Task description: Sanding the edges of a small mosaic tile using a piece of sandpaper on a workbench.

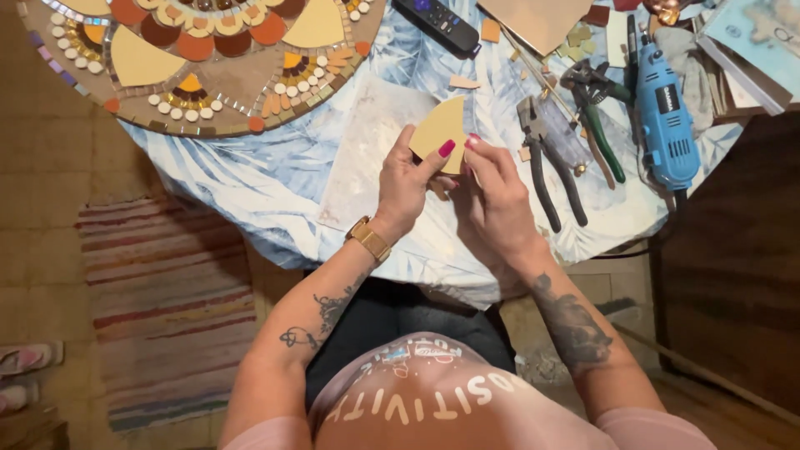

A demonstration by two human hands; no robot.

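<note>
I hold a pale yellow, fan-shaped tile piece (440, 129) upright above the table, between both hands. My left hand (406, 182) pinches its lower left edge with thumb and fingers; a gold watch sits on that wrist. My right hand (492, 196) grips the tile's lower right corner. Under the hands lies a light stone slab (367, 158) on the blue leaf-patterned tablecloth (250, 167).
A round mosaic board (208, 58) in orange, yellow and brown fills the far left. Right of the hands lie black-handled nippers (550, 167), green-handled pliers (600, 117) and a blue rotary tool (665, 117). A black remote (437, 23) lies at the back. A striped rug (167, 300) covers the floor.
</note>
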